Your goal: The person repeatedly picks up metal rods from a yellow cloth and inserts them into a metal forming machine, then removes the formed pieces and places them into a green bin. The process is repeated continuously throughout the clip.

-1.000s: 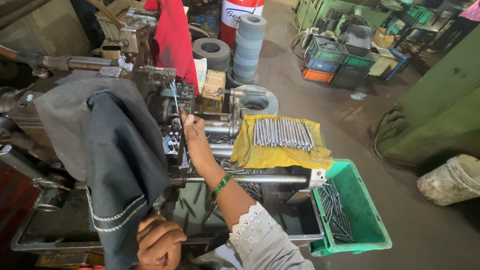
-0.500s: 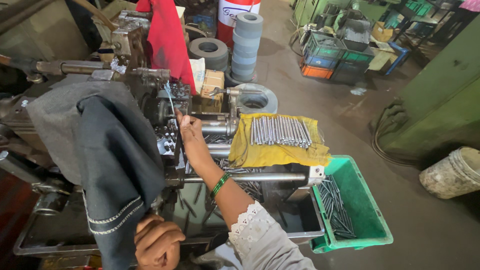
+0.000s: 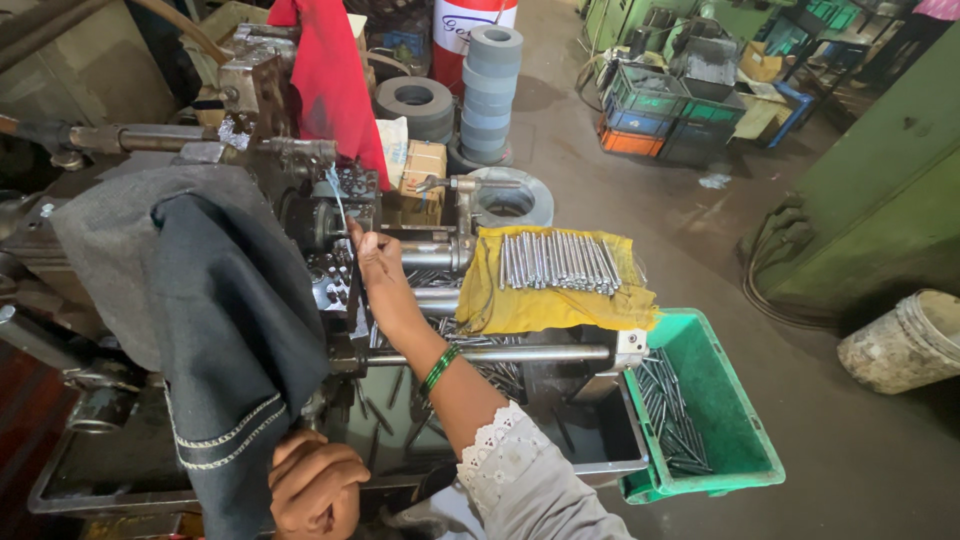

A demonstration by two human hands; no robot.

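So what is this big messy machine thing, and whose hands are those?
The picture comes from a camera worn on a person's head, looking down, so the arms you see are that person's own. In front of them is a metal workshop machine with rods and blocks, partly covered by a dark grey cloth. The right hand reaches into the middle of the machine, with its fingers at the metal parts there; I cannot tell if it holds anything. The left hand is low down at the machine's front edge, closed like a fist around something hidden. On a yellow cloth lies a neat row of shiny metal rods. More rods lie in the green bin on the right. Behind stand stacked grey rings.
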